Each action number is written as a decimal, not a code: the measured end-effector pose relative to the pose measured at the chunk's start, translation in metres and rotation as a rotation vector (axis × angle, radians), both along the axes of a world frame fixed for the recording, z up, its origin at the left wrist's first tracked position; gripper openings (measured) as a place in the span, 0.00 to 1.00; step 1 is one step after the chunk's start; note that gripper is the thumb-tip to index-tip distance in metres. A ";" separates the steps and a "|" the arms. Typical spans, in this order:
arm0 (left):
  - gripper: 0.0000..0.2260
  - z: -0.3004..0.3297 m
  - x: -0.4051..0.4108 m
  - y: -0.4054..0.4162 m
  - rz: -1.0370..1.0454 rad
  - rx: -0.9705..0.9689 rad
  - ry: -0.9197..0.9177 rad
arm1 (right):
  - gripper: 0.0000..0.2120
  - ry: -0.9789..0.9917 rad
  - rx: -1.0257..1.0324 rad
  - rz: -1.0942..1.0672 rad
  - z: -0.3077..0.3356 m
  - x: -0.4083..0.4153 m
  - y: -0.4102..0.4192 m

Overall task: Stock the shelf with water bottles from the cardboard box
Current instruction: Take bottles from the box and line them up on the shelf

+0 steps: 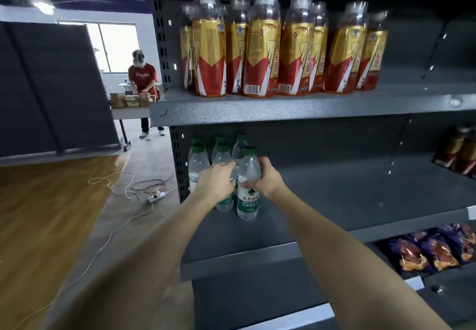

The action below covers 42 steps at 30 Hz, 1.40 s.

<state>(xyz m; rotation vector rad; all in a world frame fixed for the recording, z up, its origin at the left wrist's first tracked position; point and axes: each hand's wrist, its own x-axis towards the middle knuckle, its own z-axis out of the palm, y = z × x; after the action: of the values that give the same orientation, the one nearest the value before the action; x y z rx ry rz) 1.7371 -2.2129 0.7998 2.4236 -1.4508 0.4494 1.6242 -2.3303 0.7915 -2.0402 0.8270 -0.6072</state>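
Observation:
Several clear water bottles with green caps and green labels stand at the left end of the grey middle shelf (334, 200). My right hand (268, 177) is wrapped around the front right water bottle (247, 200), which stands upright on the shelf. My left hand (216, 182) covers the water bottle beside it (224, 204) and grips its upper body. More water bottles (197, 162) stand behind, partly hidden by my hands. The cardboard box is not in view.
The upper shelf (283, 108) carries several red-and-gold drink bottles (260, 46). Snack bags (432, 249) lie on the lower right shelf. A power strip with cables (155, 197) lies on the floor at left. A person in a red shirt (143, 77) works at a far table.

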 end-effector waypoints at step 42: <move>0.23 -0.019 -0.056 -0.017 0.195 0.216 -0.099 | 0.31 0.274 -0.136 -0.053 -0.058 -0.050 0.001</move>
<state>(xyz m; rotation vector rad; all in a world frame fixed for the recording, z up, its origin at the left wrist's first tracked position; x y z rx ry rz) 1.6808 -2.2304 0.7806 2.7662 -1.3702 0.4841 1.5737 -2.3293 0.7334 -2.2650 1.0261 -0.4274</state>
